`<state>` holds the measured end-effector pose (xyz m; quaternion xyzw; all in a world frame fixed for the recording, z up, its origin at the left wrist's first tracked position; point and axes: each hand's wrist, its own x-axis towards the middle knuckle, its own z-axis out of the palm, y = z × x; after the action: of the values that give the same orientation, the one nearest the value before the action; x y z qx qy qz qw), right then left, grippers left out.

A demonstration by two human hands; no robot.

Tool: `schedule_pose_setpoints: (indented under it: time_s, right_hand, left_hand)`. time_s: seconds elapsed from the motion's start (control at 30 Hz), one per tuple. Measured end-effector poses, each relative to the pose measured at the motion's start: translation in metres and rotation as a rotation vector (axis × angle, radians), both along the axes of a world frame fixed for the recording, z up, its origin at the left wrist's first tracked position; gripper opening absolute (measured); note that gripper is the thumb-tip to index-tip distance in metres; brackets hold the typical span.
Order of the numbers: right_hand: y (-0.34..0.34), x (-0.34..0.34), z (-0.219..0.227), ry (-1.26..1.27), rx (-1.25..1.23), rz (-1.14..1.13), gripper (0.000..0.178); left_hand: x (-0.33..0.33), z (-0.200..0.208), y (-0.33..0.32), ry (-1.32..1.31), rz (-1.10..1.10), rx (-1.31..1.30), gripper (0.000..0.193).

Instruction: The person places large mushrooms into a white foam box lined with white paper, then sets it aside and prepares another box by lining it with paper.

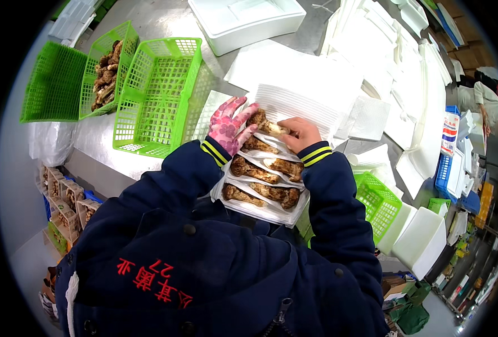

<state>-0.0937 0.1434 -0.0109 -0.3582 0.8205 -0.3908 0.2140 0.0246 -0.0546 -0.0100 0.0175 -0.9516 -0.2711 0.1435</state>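
Both my hands are at a brown, pale-stemmed mushroom [268,124] above a white foam box [259,213]. My left hand [229,124], in a pink flowered glove, has its index finger and thumb around the cap end, the other fingers apart. At the stem end, my bare right hand [302,133] pinches the mushroom between thumb and fingers. More mushrooms [254,169] lie in rows in the box, with folds of white sheet between them. A ribbed white foam sheet [302,106] rises at the box's far side.
On the metal table [159,17], a green basket [153,95] stands to the left, beside another basket [126,48] of mushrooms [107,76]. A lidded white foam box [249,22] sits at the back. White sheets [367,50] pile up right; a green basket [379,205] is near my right arm.
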Motion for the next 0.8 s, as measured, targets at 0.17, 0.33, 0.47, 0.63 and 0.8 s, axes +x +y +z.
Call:
schedule_pose_setpoints:
  time_s: [0.17, 0.33, 0.47, 0.63, 0.8]
  right_hand:
    - [-0.006, 0.007, -0.003, 0.013, 0.005, 0.026, 0.028]
    - [-0.002, 0.012, 0.003, -0.019, 0.009, -0.006, 0.035]
    - [0.021, 0.01, 0.026, 0.02, -0.144, -0.237, 0.031]
    - [0.066, -0.005, 0.013, 0.009, -0.153, -0.668, 0.035]
    - [0.069, -0.019, -0.006, -0.033, -0.071, -0.684, 0.054]
  left_hand:
    - [-0.001, -0.009, 0.002, -0.073, 0.043, -0.035, 0.038]
    - [-0.001, -0.017, 0.002, -0.154, 0.049, 0.213, 0.04]
    - [0.002, -0.019, -0.002, -0.003, 0.017, 0.498, 0.043]
    - [-0.012, -0.022, -0.011, -0.056, 0.13, 0.575, 0.048]
    - [-0.041, -0.029, -0.02, -0.179, 0.077, 0.615, 0.056]
